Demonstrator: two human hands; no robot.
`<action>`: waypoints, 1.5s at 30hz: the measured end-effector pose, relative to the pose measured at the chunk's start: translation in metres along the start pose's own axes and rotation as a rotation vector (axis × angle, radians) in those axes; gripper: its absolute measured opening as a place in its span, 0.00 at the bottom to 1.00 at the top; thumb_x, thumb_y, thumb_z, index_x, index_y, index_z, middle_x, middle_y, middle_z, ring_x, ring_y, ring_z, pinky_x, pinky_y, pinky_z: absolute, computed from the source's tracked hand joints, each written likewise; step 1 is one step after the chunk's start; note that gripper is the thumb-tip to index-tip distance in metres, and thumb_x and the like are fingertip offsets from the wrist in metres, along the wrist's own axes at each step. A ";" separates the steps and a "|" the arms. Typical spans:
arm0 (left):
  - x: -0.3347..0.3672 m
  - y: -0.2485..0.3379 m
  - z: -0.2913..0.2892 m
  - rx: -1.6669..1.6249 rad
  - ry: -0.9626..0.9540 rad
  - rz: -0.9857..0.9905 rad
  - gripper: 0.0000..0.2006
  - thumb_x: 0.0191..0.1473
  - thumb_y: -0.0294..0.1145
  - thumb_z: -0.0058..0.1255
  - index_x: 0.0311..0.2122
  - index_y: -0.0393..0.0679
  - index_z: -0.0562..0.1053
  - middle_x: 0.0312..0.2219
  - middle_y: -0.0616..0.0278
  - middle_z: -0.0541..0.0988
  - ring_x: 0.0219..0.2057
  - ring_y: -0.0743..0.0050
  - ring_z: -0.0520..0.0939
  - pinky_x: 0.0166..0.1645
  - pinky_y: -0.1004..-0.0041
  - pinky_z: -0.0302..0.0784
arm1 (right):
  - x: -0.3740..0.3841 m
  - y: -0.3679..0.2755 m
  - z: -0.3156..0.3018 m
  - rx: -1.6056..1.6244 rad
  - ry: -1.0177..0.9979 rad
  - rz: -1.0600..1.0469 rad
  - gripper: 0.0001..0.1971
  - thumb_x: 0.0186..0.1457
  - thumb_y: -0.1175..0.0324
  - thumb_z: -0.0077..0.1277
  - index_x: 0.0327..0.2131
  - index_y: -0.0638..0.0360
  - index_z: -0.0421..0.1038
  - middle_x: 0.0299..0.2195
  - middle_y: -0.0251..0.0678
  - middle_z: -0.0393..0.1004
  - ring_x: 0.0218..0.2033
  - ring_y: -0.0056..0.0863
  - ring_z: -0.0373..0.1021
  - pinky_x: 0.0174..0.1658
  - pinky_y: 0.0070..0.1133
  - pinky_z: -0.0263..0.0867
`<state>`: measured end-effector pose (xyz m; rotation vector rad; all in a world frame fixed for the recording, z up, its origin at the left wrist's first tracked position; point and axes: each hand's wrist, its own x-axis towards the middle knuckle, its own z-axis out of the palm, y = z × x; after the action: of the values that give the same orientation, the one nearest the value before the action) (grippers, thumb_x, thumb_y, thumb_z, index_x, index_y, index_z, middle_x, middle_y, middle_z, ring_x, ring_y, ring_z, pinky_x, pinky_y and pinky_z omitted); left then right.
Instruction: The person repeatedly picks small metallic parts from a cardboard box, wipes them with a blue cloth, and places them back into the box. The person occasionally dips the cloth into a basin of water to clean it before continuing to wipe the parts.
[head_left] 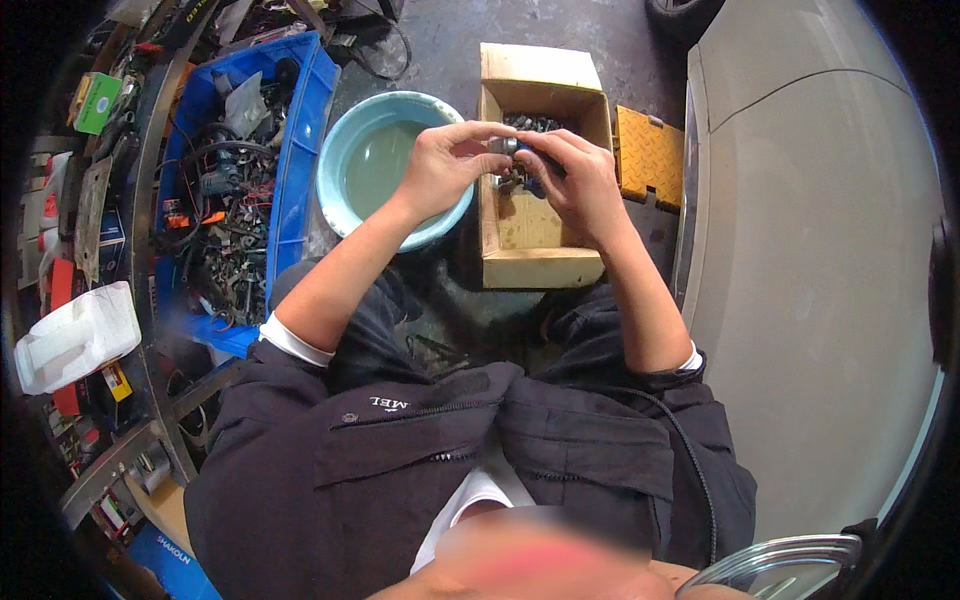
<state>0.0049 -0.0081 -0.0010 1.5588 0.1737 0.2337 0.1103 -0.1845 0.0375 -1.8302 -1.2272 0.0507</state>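
Note:
In front of me both hands meet over the left part of an open cardboard box [545,270]. My left hand [438,168] pinches a small silvery round metal part [507,146] between thumb and fingers. From the other side, my right hand [584,185] is closed on something blue and dark that touches this part. Its blue end [537,187] shows below the right fingers, but its kind cannot be made out. Inside the box, several small dark metal parts [530,123] lie toward the far end. A light-blue basin [336,190] of cloudy water stands just left, partly under my left forearm.
Left of the basin is a blue crate [290,190] full of cables and metal parts, beside a cluttered metal shelf [150,150]. A yellow treadplate block [650,155] sits right of the box. A pale vehicle panel [800,230] borders my right side.

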 end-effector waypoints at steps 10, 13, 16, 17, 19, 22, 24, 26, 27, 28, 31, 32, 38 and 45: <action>0.002 -0.002 0.001 -0.158 -0.004 -0.043 0.17 0.55 0.18 0.57 0.51 0.32 0.73 0.45 0.54 0.79 0.47 0.71 0.81 0.53 0.73 0.78 | -0.002 -0.003 0.004 0.095 0.079 0.197 0.15 0.55 0.73 0.57 0.46 0.57 0.71 0.33 0.45 0.81 0.34 0.38 0.80 0.37 0.26 0.73; -0.001 -0.005 0.003 -0.081 0.028 0.052 0.17 0.52 0.21 0.60 0.49 0.37 0.76 0.42 0.56 0.81 0.44 0.71 0.82 0.51 0.71 0.80 | -0.002 -0.008 0.003 0.065 0.041 0.197 0.18 0.55 0.75 0.57 0.47 0.56 0.64 0.33 0.47 0.80 0.36 0.42 0.79 0.37 0.29 0.73; -0.003 -0.001 0.004 0.145 0.062 0.238 0.16 0.49 0.20 0.62 0.45 0.42 0.79 0.38 0.59 0.82 0.40 0.71 0.84 0.46 0.72 0.82 | -0.002 -0.007 0.002 0.058 0.021 0.092 0.17 0.55 0.76 0.56 0.46 0.56 0.63 0.32 0.48 0.80 0.36 0.46 0.78 0.37 0.30 0.73; -0.004 0.002 0.003 0.236 0.068 0.305 0.16 0.48 0.19 0.63 0.44 0.42 0.80 0.36 0.59 0.82 0.39 0.71 0.84 0.45 0.72 0.82 | -0.002 -0.007 0.002 0.075 -0.004 0.096 0.17 0.55 0.76 0.56 0.46 0.56 0.62 0.32 0.48 0.80 0.36 0.47 0.78 0.37 0.31 0.72; -0.005 0.008 0.003 0.474 0.066 0.430 0.17 0.45 0.14 0.60 0.42 0.42 0.80 0.34 0.59 0.83 0.37 0.68 0.85 0.41 0.72 0.82 | -0.003 -0.006 0.000 0.103 -0.053 0.110 0.17 0.55 0.77 0.55 0.45 0.57 0.61 0.32 0.49 0.79 0.36 0.49 0.77 0.37 0.32 0.72; -0.002 0.002 0.001 0.634 0.078 0.662 0.18 0.42 0.13 0.60 0.41 0.42 0.80 0.32 0.59 0.82 0.34 0.66 0.84 0.38 0.72 0.81 | -0.003 -0.011 0.001 0.182 -0.150 0.190 0.17 0.55 0.77 0.55 0.45 0.58 0.60 0.31 0.49 0.79 0.35 0.49 0.77 0.37 0.34 0.72; 0.001 -0.001 0.000 0.669 0.088 0.740 0.18 0.41 0.14 0.61 0.40 0.42 0.80 0.32 0.59 0.82 0.33 0.65 0.84 0.37 0.71 0.81 | -0.005 -0.011 0.007 0.124 -0.108 0.197 0.16 0.55 0.77 0.55 0.44 0.58 0.59 0.30 0.49 0.79 0.36 0.50 0.77 0.38 0.34 0.72; 0.003 0.002 0.000 0.699 0.097 0.726 0.17 0.41 0.14 0.62 0.39 0.42 0.80 0.32 0.59 0.83 0.33 0.65 0.84 0.37 0.72 0.81 | -0.005 -0.010 0.008 0.053 -0.029 0.226 0.16 0.55 0.77 0.55 0.44 0.58 0.59 0.30 0.49 0.79 0.37 0.50 0.77 0.39 0.34 0.72; 0.002 0.002 -0.001 0.698 0.101 0.744 0.17 0.41 0.15 0.62 0.39 0.42 0.80 0.32 0.59 0.83 0.33 0.65 0.84 0.37 0.71 0.81 | -0.004 -0.009 0.007 0.080 -0.030 0.234 0.15 0.55 0.76 0.55 0.43 0.58 0.60 0.31 0.50 0.79 0.38 0.48 0.78 0.38 0.32 0.72; 0.002 0.001 -0.001 0.696 0.105 0.763 0.17 0.41 0.15 0.63 0.39 0.42 0.80 0.32 0.59 0.83 0.33 0.65 0.84 0.37 0.71 0.81 | -0.004 -0.009 0.007 0.130 -0.023 0.265 0.15 0.55 0.76 0.55 0.43 0.58 0.60 0.31 0.48 0.78 0.38 0.45 0.78 0.38 0.32 0.72; 0.001 0.003 -0.001 0.726 0.114 0.825 0.17 0.41 0.16 0.62 0.40 0.41 0.80 0.32 0.59 0.83 0.34 0.64 0.84 0.37 0.71 0.81 | -0.007 -0.008 0.010 0.277 0.025 0.326 0.13 0.56 0.76 0.54 0.41 0.58 0.61 0.30 0.43 0.77 0.36 0.36 0.79 0.37 0.28 0.72; 0.001 0.004 0.000 0.741 0.116 0.846 0.17 0.41 0.15 0.62 0.40 0.40 0.80 0.32 0.58 0.83 0.34 0.64 0.84 0.37 0.71 0.81 | -0.009 -0.001 0.015 0.328 0.059 0.323 0.13 0.56 0.76 0.54 0.41 0.58 0.61 0.30 0.41 0.76 0.34 0.32 0.79 0.36 0.26 0.72; -0.004 0.010 0.002 0.802 0.116 0.933 0.16 0.40 0.17 0.60 0.39 0.39 0.80 0.32 0.56 0.83 0.36 0.61 0.85 0.40 0.69 0.82 | -0.007 -0.002 0.011 1.051 0.018 0.793 0.12 0.57 0.76 0.54 0.38 0.53 0.60 0.27 0.36 0.75 0.20 0.12 0.64 0.20 0.12 0.55; -0.004 0.009 0.002 0.738 0.130 0.762 0.17 0.41 0.15 0.61 0.40 0.40 0.80 0.38 0.55 0.83 0.40 0.62 0.85 0.41 0.69 0.83 | -0.009 0.005 0.005 1.125 -0.063 0.783 0.10 0.59 0.73 0.54 0.42 0.56 0.64 0.28 0.35 0.77 0.20 0.12 0.64 0.21 0.12 0.55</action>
<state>0.0013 -0.0106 0.0080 2.2963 -0.2809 0.9515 0.1073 -0.1883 0.0272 -1.1469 -0.2638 1.0171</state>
